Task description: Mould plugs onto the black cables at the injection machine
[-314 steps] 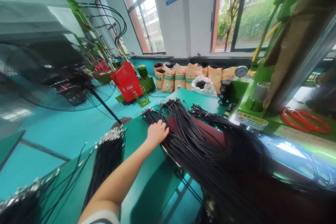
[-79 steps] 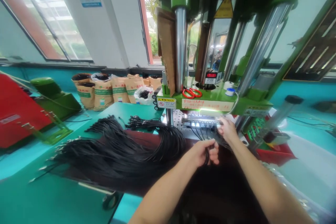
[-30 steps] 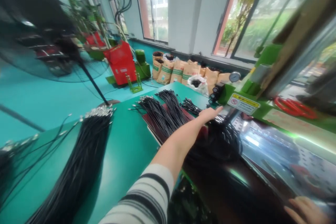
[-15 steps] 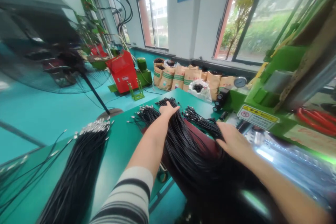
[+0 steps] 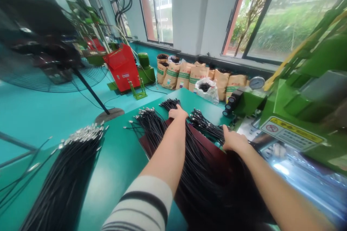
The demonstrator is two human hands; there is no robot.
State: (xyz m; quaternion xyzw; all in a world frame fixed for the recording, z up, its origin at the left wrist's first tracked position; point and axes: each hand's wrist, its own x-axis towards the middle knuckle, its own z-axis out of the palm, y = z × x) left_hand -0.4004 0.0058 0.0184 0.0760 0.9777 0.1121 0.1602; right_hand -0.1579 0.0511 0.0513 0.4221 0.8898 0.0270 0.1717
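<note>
Green tabletop [image 5: 119,166], four cable bundles [image 5: 153,124], two hands [image 5: 178,113] [image 5: 236,141] on two.

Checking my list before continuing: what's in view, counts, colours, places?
cable bundles: 4, black, one left, three centre
loose cables: few, black, far left
table: 1, green, beneath the bundles
board: 1, maroon, centre, under cables
sacks: several, brown, by the wall
bag: 1, white, before the sacks
machine cabinet: 1, red, back left
fan: 1, dark, left, blurred
press: 1, green, right
gauge: 1, white-faced, beside press
warning label: 1, yellow-white, press front
windows: at least 2, dark-framed, back wall
left hand: 1, bare, on middle centre bundle
right hand: 1, bare, at rightmost bundle
sleeve: 1, white, dark-striped, left arm
</note>
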